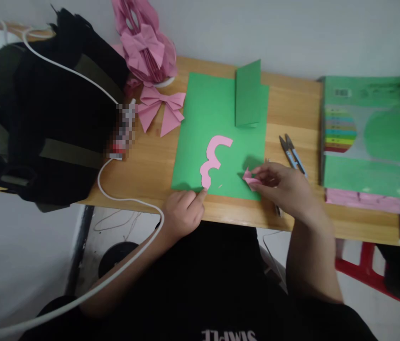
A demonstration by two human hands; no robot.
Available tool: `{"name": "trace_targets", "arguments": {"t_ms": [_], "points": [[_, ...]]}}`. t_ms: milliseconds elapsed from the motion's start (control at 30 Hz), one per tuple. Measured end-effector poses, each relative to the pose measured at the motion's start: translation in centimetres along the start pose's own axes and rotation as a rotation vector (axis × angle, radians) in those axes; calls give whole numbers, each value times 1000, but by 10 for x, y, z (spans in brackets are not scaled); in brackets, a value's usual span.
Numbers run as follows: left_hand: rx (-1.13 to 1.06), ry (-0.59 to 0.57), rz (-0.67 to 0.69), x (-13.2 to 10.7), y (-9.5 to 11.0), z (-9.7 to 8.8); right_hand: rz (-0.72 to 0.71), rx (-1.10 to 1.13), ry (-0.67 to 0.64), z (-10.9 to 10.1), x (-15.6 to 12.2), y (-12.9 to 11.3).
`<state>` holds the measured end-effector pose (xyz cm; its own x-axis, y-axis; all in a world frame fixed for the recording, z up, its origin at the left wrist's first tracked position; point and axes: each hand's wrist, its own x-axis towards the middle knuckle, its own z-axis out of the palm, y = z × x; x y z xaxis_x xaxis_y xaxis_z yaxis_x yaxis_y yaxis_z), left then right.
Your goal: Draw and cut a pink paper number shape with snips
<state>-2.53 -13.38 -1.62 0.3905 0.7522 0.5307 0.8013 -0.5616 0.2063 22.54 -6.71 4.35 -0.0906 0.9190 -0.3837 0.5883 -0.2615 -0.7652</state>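
A wavy pink paper cutout (pixel 211 163) lies flat on a green paper sheet (pixel 200 104). The index finger of my left hand (pixel 185 210) is stretched out, its tip at the cutout's lower end; the other fingers are loosely bent. Over the sheet's lower right corner, my right hand (pixel 280 184) pinches a small folded pink paper piece (pixel 250 179), partly hidden by the fingers. A tiny paper scrap (pixel 220 186) lies between the hands. The folded green card (pixel 248 94) stands at the sheet's upper right.
Thread snips (pixel 293 154) lie right of the sheet. A pink paper bow (pixel 162 106) and a pink folded-paper decoration (pixel 145 45) sit at upper left. A black bag (pixel 54 109) and white cable (pixel 128 200) are on the left. A pack of colored paper (pixel 370 137) lies right.
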Motion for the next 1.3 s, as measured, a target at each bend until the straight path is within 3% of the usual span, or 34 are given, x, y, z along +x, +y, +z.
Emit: {"name": "trace_targets", "arguments": {"t_ms": [167, 300, 433, 1033, 1300], "points": [[19, 8, -1, -1, 0, 0, -1, -397, 76, 8, 14, -15], [27, 9, -4, 0, 0, 0, -7, -562, -31, 0, 24, -25], [26, 10, -9, -2, 0, 1, -43, -569, -134, -7, 33, -27], [28, 26, -2, 1, 0, 0, -217, -443, -156, 4, 35, -28], [13, 9, 10, 0, 0, 1, -359, -377, -191, 28, 15, -18]]}}
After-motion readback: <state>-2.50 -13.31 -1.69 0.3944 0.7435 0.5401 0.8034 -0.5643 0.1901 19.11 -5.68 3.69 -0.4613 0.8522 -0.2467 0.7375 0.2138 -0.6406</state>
